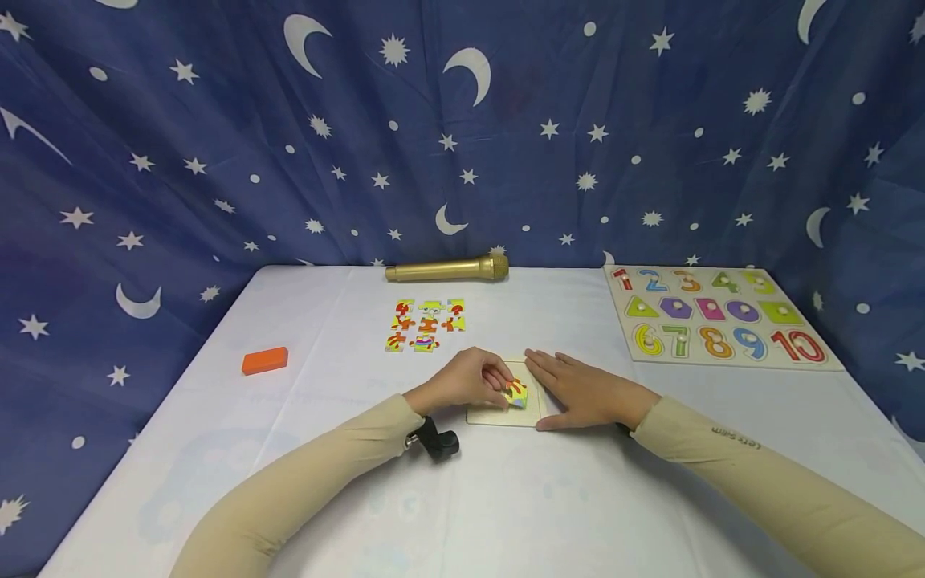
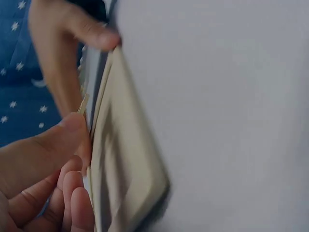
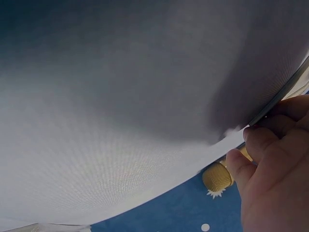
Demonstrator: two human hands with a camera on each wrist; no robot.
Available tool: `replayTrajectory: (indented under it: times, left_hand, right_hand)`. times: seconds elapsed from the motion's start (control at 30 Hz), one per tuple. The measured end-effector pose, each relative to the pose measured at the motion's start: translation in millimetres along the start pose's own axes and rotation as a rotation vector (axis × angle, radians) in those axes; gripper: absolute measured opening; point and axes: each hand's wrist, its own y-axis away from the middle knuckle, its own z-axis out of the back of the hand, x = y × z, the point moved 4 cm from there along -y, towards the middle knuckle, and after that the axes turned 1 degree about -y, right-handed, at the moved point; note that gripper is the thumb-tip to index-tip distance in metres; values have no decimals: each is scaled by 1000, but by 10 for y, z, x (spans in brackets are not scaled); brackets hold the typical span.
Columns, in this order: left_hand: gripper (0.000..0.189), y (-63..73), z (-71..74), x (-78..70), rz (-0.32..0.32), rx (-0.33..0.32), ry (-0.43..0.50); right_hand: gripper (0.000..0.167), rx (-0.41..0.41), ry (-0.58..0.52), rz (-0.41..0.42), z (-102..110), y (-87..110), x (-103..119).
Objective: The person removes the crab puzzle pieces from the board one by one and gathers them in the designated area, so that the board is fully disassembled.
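My left hand (image 1: 473, 379) pinches a yellow jigsaw piece (image 1: 516, 393) with red and blue marks between thumb and fingers, over a small pale wooden puzzle board (image 1: 488, 417). In the left wrist view the jigsaw piece (image 2: 84, 104) shows edge-on above the thumb, with the puzzle board (image 2: 135, 145) just beyond. Along the board's right side rests my right hand (image 1: 588, 392), its fingers extended and the thumb at the near corner. Several loose jigsaw pieces (image 1: 428, 325) lie in rows behind and left of the board. The right wrist view shows part of the right hand (image 3: 280, 169).
A gold microphone (image 1: 448, 269) lies at the table's back edge. An orange block (image 1: 265, 361) sits at the left. To the back right is a wooden board of numbers and shapes (image 1: 711, 321). A starry blue curtain (image 1: 535, 193) hangs behind the white table (image 1: 542, 514).
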Motion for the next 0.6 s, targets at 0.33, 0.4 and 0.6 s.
replayTrajectory:
  times: [0.33,0.4,0.6]
  left_hand:
    - [33,99,599,369,106,-193,110]
    - [33,115,696,441,126,-223,111]
    - [32,145,869,595,170,-278,38]
  right_hand:
    - [100,-6,-2,3,8,17,7]
    - [100,-8,0,4,3,21,3]
    - [99,-13,-2,11,-2,19,5]
